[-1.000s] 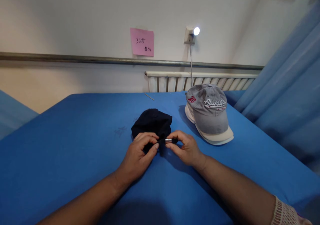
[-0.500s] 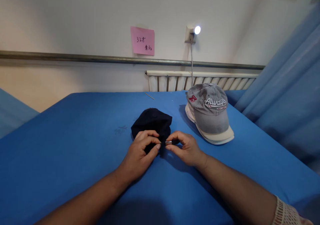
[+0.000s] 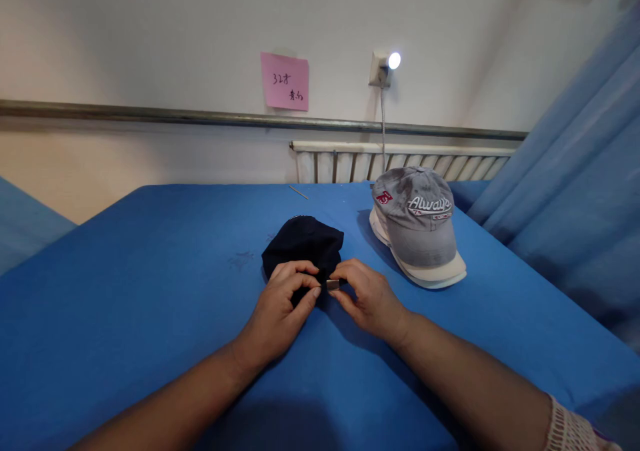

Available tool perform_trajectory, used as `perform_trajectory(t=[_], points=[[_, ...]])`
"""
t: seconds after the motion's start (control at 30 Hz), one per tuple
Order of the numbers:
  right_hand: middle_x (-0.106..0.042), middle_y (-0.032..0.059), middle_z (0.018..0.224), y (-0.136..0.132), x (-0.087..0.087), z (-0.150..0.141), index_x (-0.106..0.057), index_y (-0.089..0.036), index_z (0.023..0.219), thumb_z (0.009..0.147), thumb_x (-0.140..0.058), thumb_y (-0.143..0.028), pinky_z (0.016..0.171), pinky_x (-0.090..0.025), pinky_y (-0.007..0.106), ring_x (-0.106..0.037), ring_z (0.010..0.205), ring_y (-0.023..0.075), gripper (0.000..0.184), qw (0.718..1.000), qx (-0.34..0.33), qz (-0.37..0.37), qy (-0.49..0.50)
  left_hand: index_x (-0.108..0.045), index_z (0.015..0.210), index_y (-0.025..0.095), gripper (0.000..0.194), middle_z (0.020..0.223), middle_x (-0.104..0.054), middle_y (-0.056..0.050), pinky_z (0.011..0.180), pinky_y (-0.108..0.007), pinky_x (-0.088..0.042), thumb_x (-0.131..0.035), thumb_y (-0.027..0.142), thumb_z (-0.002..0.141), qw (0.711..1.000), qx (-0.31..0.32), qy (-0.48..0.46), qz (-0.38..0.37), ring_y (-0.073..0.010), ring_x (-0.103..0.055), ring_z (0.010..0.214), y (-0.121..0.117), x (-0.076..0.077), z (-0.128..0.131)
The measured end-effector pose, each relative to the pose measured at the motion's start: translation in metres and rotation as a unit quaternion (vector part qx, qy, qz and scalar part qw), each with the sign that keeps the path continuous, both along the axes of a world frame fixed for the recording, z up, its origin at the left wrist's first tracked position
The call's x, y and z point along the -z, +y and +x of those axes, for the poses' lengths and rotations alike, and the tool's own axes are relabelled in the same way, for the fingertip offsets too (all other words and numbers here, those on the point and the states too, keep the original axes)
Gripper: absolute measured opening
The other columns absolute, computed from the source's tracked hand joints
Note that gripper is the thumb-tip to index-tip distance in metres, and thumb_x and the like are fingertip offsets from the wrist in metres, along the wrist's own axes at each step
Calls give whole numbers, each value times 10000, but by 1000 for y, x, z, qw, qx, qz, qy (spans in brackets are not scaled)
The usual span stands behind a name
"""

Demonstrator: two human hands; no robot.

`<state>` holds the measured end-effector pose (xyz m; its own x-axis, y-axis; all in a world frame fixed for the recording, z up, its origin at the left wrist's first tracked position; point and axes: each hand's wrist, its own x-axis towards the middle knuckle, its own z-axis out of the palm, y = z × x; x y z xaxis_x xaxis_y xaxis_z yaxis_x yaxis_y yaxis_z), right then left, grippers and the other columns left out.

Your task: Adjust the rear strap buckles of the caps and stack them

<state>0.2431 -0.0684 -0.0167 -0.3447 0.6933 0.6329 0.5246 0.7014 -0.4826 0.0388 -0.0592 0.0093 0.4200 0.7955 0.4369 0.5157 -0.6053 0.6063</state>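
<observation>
A dark navy cap (image 3: 304, 241) lies on the blue-covered table, its back strap toward me. My left hand (image 3: 285, 304) is closed in a pinch on the cap's strap end, thumb against fingertips. Close beside it, my right hand (image 3: 367, 297) pinches a small metal strap buckle (image 3: 333, 285) between thumb and forefinger. Only a narrow gap parts the fingertips of the two hands. The near edge of the cap is partly hidden behind my left fingers.
Stacked caps, a grey one (image 3: 423, 221) on top of white ones, stand to the right. A thin stick (image 3: 299, 192) lies at the back of the blue cloth (image 3: 150, 291). Behind are a radiator (image 3: 350, 164) and a rail (image 3: 200, 115); a blue curtain (image 3: 575, 144) hangs at right.
My right hand has shifted slightly left with the buckle, closer to my left fingertips. The buckle has turned so its flat face shows more. My left hand stays in place.
</observation>
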Motion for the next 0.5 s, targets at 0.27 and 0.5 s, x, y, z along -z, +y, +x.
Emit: perform_trajectory(t=[0.27, 0.5], points=[[-675, 83, 983, 4, 1, 0, -592, -201, 1029, 946, -575, -215, 812, -523, 354, -630, 920, 205, 86, 999, -42, 24, -3, -653, 872, 224, 132, 1061, -620, -42, 925, -406, -479, -543, 253, 939, 1000, 1, -4, -9, -216, -562, 1066, -1, 2, 2], [-670, 43, 918, 8, 5, -2, -615, -221, 993, 897, -651, -215, 766, -531, 310, -638, 854, 177, 103, 994, -32, -18, 105, -610, 1103, 245, 187, 1134, -631, -48, 963, -416, -483, -579, 229, 920, 999, 6, -3, 38, -228, -567, 1111, -2, 4, 0]])
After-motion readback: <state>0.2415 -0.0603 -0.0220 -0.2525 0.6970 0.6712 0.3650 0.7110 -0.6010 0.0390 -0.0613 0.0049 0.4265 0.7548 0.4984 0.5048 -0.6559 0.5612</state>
